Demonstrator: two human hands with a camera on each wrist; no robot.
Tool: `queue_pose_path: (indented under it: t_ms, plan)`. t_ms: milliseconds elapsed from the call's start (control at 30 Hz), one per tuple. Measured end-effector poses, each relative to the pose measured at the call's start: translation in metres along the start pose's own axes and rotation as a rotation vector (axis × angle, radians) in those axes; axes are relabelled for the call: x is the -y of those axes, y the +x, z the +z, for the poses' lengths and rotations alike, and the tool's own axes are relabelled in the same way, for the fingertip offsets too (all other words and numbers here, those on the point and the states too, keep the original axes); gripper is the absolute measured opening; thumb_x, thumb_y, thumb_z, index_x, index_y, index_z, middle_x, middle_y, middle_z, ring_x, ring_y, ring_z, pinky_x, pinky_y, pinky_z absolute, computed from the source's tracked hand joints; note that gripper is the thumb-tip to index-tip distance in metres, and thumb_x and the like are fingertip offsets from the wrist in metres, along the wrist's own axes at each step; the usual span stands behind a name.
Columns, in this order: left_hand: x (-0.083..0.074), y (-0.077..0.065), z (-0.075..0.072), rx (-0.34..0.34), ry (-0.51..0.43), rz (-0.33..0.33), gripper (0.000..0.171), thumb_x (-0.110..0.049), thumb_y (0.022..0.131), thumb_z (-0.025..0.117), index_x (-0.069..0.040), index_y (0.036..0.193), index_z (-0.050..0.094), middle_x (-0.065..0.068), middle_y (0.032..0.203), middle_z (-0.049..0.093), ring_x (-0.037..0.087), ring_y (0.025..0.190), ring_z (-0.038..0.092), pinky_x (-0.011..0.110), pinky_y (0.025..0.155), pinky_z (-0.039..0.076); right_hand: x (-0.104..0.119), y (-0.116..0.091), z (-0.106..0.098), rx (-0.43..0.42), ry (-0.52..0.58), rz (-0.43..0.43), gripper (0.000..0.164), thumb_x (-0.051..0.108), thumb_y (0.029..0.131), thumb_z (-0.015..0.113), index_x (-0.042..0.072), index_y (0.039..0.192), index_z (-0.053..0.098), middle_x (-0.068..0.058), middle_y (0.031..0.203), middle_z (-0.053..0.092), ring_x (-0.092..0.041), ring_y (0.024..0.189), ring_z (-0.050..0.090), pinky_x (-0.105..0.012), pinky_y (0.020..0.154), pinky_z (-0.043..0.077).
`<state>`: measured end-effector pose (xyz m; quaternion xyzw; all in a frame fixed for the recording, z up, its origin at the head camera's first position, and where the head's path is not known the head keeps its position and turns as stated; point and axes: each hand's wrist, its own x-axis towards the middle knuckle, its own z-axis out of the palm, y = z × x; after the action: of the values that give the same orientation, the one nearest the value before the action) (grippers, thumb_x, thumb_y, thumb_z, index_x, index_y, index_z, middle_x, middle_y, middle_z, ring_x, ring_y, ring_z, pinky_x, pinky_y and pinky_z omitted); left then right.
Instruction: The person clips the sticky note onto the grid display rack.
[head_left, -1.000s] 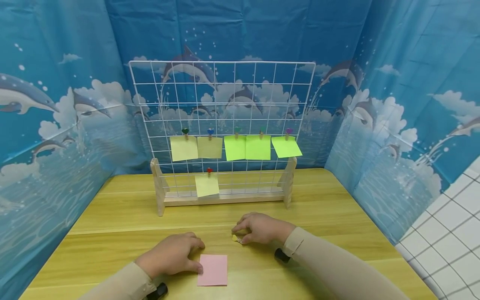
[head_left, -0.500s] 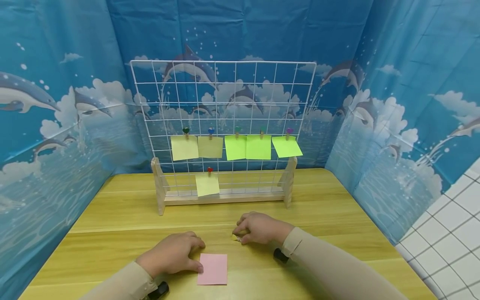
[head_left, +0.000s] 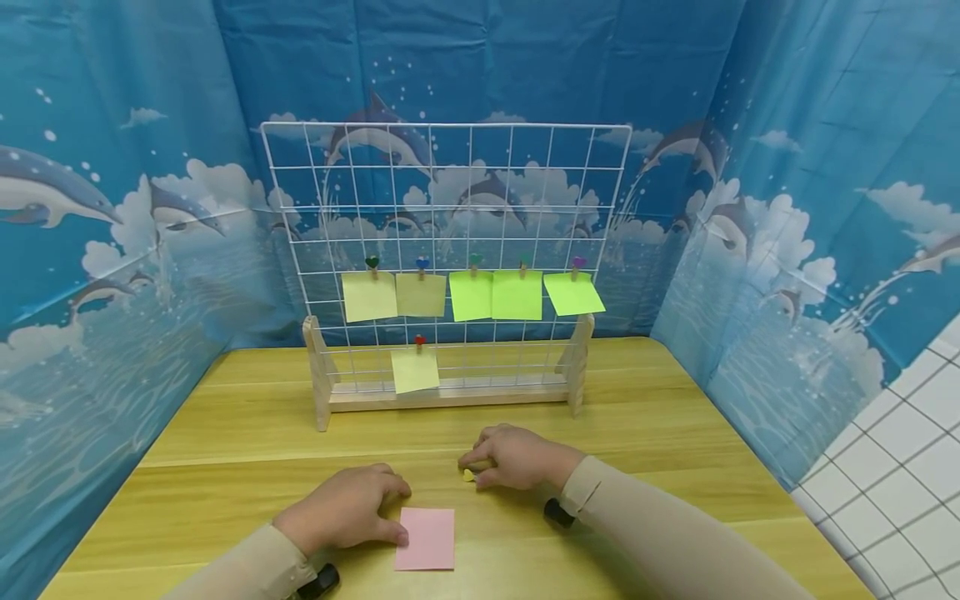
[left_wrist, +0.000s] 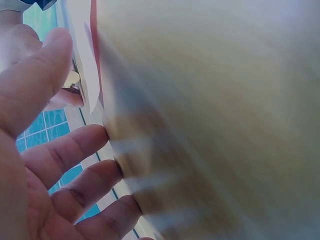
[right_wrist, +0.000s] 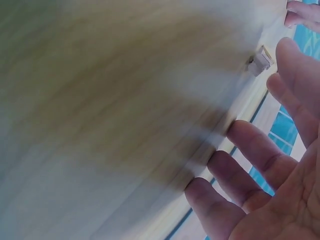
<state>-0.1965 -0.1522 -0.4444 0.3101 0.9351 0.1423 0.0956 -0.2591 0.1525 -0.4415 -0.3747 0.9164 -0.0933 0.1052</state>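
A pink sticky note (head_left: 427, 546) lies flat on the table before me. My left hand (head_left: 345, 507) rests beside it, its thumb at the note's left edge and the other fingertips on the wood. In the left wrist view a corner of the paper (left_wrist: 89, 65) stands slightly up near the thumb (left_wrist: 52, 62). My right hand (head_left: 517, 458) rests on the table farther right, thumb and forefinger on either side of a small clip with a yellow top (head_left: 469, 476). The right wrist view shows this clip (right_wrist: 260, 62) just beyond the fingertips, seemingly not pinched.
Behind the hands stands a white wire grid (head_left: 468, 183) on a wooden base (head_left: 450, 397). Heart-topped clips hold several yellow and green notes (head_left: 517, 296) in a row, and one pale yellow note (head_left: 415, 371) lower down. Dolphin-print curtains (head_left: 112, 250) enclose the table (head_left: 645, 400).
My right hand has shifted slightly left, the clip between thumb and forefinger moving and turning a little. The left hand and the pink note stay put.
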Motion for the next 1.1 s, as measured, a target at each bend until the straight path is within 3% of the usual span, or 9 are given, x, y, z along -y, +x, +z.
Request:
queue_pose_path:
  t_ms: [400, 700, 900, 1100]
  plan:
    - [-0.002, 0.002, 0.003, -0.019, 0.029, 0.004, 0.059, -0.063, 0.080, 0.083, -0.020, 0.120, 0.074, -0.008, 0.113, 0.066, 0.005, 0.086, 0.060, 0.038, 0.086, 0.057, 0.006, 0.004, 0.001, -0.038, -0.027, 0.008, 0.030, 0.038, 0.097, 0.076, 0.032, 0.126, 0.079, 0.009, 0.102, 0.068, -0.004, 0.087, 0.053, -0.025, 0.079, 0.049]
    - [-0.007, 0.002, 0.003, -0.035, 0.053, -0.020, 0.050, -0.053, 0.078, 0.090, -0.021, 0.113, 0.074, -0.009, 0.102, 0.061, 0.007, 0.072, 0.051, 0.034, 0.072, 0.053, 0.009, 0.002, 0.000, -0.055, -0.094, -0.005, 0.025, 0.037, 0.094, 0.079, 0.028, 0.118, 0.083, 0.006, 0.104, 0.068, -0.008, 0.094, 0.059, -0.029, 0.089, 0.052]
    - [-0.006, 0.002, 0.005, -0.037, 0.038, -0.021, 0.047, -0.050, 0.077, 0.091, -0.023, 0.111, 0.074, -0.010, 0.100, 0.058, 0.008, 0.071, 0.050, 0.032, 0.069, 0.050, 0.007, 0.003, 0.002, -0.051, -0.103, 0.001, 0.022, 0.035, 0.095, 0.079, 0.028, 0.115, 0.083, 0.008, 0.103, 0.068, -0.007, 0.093, 0.058, -0.030, 0.091, 0.052]
    - [-0.010, 0.002, 0.004, -0.047, 0.045, -0.029, 0.045, -0.047, 0.076, 0.093, -0.023, 0.108, 0.075, -0.009, 0.098, 0.057, 0.009, 0.071, 0.050, 0.034, 0.069, 0.050, 0.002, 0.003, 0.005, -0.050, -0.091, 0.018, 0.020, 0.035, 0.095, 0.079, 0.028, 0.113, 0.084, 0.005, 0.114, 0.071, -0.011, 0.105, 0.064, -0.034, 0.101, 0.053]
